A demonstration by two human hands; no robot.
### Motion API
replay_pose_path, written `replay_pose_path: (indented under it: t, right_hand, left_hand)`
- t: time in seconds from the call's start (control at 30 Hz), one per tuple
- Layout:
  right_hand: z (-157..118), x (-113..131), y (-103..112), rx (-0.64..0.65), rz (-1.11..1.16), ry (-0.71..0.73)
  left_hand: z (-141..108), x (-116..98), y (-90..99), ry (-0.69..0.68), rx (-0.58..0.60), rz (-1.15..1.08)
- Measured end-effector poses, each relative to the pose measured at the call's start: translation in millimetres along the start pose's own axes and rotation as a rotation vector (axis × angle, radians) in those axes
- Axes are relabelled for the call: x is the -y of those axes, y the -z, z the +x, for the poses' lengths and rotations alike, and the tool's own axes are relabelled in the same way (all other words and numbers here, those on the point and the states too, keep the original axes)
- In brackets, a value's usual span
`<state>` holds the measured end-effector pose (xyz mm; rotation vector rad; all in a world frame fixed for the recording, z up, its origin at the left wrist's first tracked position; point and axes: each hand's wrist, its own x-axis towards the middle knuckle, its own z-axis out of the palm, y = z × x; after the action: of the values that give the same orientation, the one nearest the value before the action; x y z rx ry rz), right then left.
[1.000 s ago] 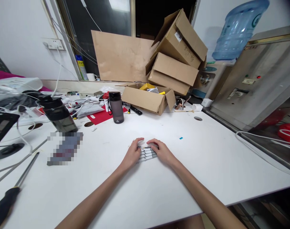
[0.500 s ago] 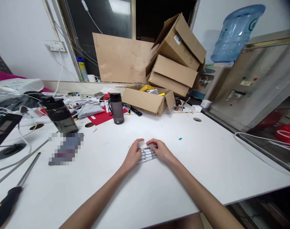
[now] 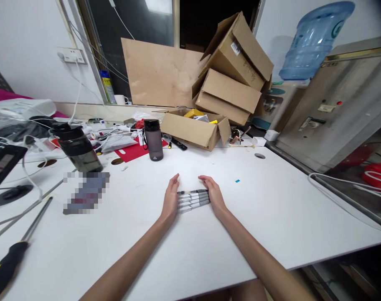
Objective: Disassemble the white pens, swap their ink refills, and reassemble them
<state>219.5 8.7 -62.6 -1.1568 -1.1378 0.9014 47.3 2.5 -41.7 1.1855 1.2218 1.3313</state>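
Observation:
Several pens lie side by side on the white table, roughly crosswise, the farthest one darker than the rest. My left hand stands on edge at their left ends, its fingers stretched forward. At the right ends is my right hand, also on edge with fingers extended. Both palms face inward, and the row of pens spans the space between them. Neither hand is wrapped round a pen.
Behind the hands stand a dark bottle and an open cardboard box. Another bottle is at the left, with a screwdriver nearer. A small blue piece lies right of my hands.
My hands have moved apart, and their fingers have straightened from a curl over the pens to upright at both ends. More of the pens now shows.

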Motion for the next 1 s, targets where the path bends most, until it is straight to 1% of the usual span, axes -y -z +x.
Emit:
replay_pose_path:
  t: [0.1, 0.2, 0.27, 0.4, 0.5, 0.6, 0.7, 0.8, 1.0]
  right_hand:
    - [5, 1, 0, -0.006, 0.067, 0.032]
    - [17, 3, -3, -0.036, 0.086, 0.050]
    - [31, 3, -6, -0.052, 0.096, 0.041]
    - [62, -2, -15, -0.054, 0.103, 0.046]
    - [82, -10, -22, -0.048, 0.088, 0.048]
    - [97, -17, -27, -0.035, 0.051, 0.047]
    - [106, -25, -28, -0.022, -0.007, 0.044]
    - [108, -29, -27, -0.011, -0.078, 0.040]
    - [101, -22, -25, -0.001, -0.180, 0.077]
  left_hand:
    - [7, 5, 0.4, -0.010, 0.007, -0.003]
    - [21, 9, -1.9, -0.064, -0.004, 0.027]
    - [37, 10, -4.7, -0.093, -0.016, 0.053]
    - [76, 10, -11.5, -0.152, -0.055, 0.028]
    - [100, 10, -14.7, -0.157, -0.059, 0.034]
    - [116, 12, -14.5, -0.137, -0.071, 0.049]
    - [124, 16, -12.5, -0.113, -0.072, 0.066]
    - [126, 19, -10.9, -0.094, -0.058, 0.088]
    - [123, 19, -10.9, -0.097, -0.019, 0.113]
